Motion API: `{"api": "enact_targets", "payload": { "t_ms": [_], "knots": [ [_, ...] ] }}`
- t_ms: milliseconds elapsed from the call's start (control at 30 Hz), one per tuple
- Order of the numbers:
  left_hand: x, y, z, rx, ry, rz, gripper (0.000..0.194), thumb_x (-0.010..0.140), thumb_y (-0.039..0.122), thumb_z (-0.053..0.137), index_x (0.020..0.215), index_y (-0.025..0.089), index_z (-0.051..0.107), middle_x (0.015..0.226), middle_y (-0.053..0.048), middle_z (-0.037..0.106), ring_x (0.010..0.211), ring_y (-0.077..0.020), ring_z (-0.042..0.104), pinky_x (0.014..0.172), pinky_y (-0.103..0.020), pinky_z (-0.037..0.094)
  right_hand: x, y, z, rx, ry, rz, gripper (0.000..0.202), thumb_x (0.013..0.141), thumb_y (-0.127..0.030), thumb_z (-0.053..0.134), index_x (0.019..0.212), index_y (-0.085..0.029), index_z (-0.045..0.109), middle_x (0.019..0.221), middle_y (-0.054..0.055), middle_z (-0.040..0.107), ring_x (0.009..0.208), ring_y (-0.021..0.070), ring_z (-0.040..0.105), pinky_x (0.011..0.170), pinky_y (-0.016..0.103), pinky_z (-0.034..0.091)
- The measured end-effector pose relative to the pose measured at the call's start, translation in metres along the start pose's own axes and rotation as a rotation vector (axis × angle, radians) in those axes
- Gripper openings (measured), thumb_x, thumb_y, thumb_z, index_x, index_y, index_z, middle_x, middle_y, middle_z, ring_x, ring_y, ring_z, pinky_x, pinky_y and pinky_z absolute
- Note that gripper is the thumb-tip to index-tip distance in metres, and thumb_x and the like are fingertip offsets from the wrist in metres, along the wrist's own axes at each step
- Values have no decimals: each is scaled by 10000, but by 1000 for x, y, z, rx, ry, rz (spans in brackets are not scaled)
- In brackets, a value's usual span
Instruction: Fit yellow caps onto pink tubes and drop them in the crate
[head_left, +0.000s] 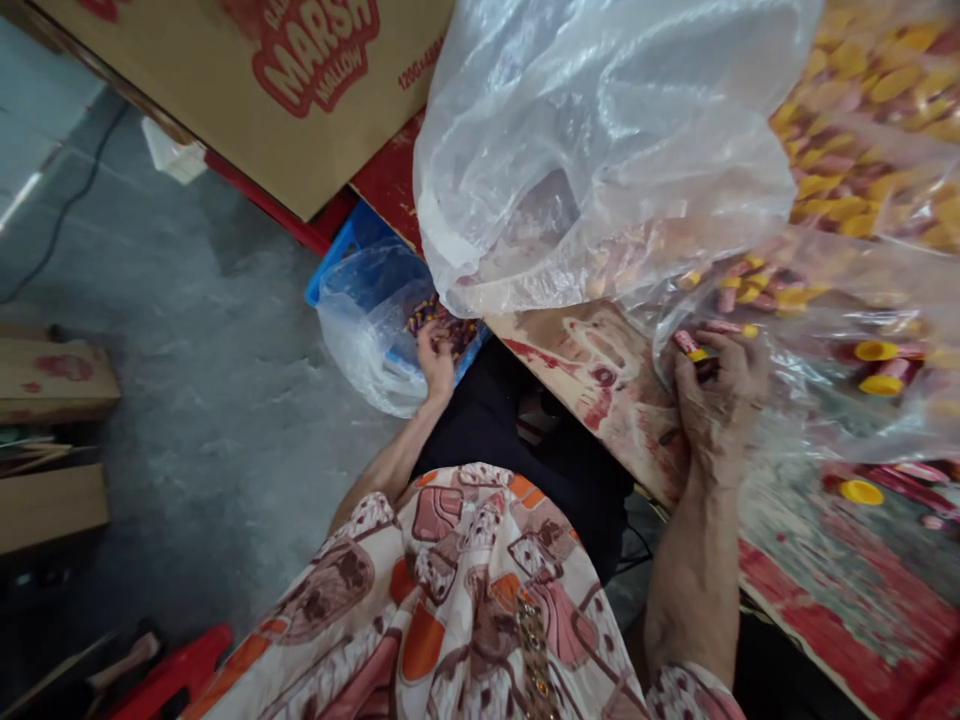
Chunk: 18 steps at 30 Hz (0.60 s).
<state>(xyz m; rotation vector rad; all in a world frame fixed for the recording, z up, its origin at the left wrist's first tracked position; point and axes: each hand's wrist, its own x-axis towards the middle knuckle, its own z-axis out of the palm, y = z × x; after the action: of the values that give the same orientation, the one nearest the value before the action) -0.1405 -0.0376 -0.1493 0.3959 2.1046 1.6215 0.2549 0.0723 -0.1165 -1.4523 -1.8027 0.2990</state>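
Down in a blue crate (342,262) lined with clear plastic, my left hand (437,360) touches a heap of small dark pieces with yellow bits (459,328). Its fingers are curled, and what they hold, if anything, is too small to make out. On the worn red table my right hand (720,385) has its fingers wrapped round small pink tubes with yellow caps (686,345), at the mouth of a clear plastic bag (810,400). More capped tubes (742,285) lie in and under the plastic close by.
A large clear bag (615,150) covers the table's middle. Many yellow-capped pieces (862,130) lie at the upper right. A cardboard box (225,90) stands upper left. Loose tubes (900,490) lie by the right edge. A red stool (180,675) is at the lower left.
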Motion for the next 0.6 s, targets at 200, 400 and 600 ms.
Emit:
{"api": "enact_targets", "payload": {
  "t_ms": [200,400,600],
  "knots": [
    [-68,7,49,468,-555,929,276,1215,303,559,1291,233,815,1359,-150,817,1272,-295,781,1161,-460,644,-3,6,2,-49,8,76,384,980,-384,658,1314,-239,781,1288,177,771,730,231,610,775,446,637],
    [-33,50,83,423,-684,1052,338,1187,179,505,1188,239,837,1204,-116,812,1187,-260,795,1099,-402,666,-9,-1,7,4,19,2,305,1077,-399,609,1289,-250,770,1223,176,811,863,294,716,850,464,665],
    [80,104,160,402,-443,826,221,1168,225,629,1343,203,762,1327,-181,794,1309,-351,771,1229,-531,625,-11,-8,12,34,27,-23,331,1157,-403,581,1402,-269,758,1294,148,795,1029,310,774,963,466,686]
  ]
}}
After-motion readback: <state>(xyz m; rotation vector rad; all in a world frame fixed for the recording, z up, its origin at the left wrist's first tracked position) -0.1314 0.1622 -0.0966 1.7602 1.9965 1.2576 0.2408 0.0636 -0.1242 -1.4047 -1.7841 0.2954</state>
